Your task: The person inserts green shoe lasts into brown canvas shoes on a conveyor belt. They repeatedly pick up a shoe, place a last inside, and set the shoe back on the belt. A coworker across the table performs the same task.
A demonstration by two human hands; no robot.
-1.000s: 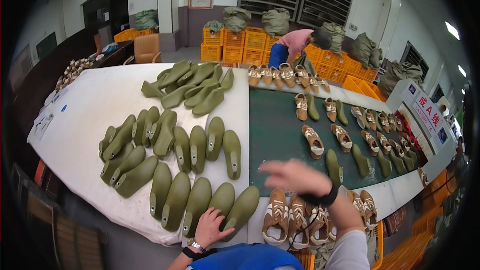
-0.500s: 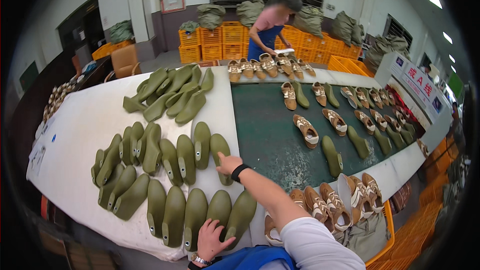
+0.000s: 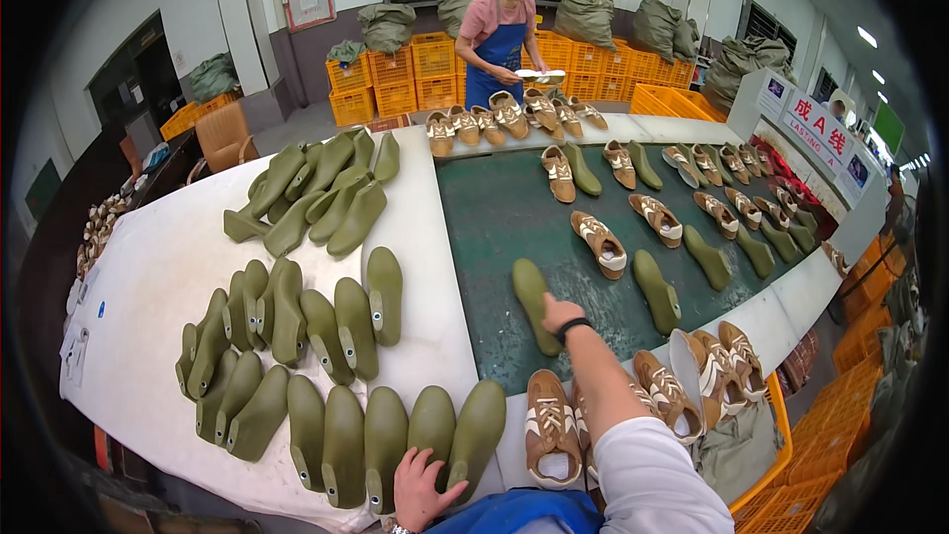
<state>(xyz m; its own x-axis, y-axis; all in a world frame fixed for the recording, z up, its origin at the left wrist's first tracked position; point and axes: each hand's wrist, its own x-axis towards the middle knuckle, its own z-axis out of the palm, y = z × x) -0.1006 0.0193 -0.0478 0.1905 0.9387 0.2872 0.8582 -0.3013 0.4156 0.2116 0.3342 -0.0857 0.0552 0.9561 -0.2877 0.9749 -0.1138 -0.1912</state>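
My right hand (image 3: 563, 315) grips the side of a dark green shoe last (image 3: 532, 289) at the near left of the green conveyor belt (image 3: 484, 227). Most of its fingers are hidden behind the hand. My left hand (image 3: 423, 490) lies with fingers spread against the near ends of two green lasts, a middle one (image 3: 432, 423) and the rightmost one (image 3: 477, 432) of the front row. It holds nothing that I can see. More lasts (image 3: 384, 297) stand in rows on the white table (image 3: 148, 307) to the left. On the belt, brown-and-white sneakers (image 3: 599, 244) lie among other lasts (image 3: 655, 289).
A brown sneaker (image 3: 551, 430) and several more line the near ledge, above an orange crate (image 3: 781, 455) with grey cloth. Across the belt, a co-worker in a blue apron (image 3: 497, 59) holds a white shoe piece (image 3: 541, 76) behind a row of sneakers (image 3: 507, 115). Orange crates (image 3: 435, 57) stand behind.
My right hand has carried the last from the white table rightward onto the belt. My left hand stays by the front row. The co-worker has straightened up, lifting the white piece.
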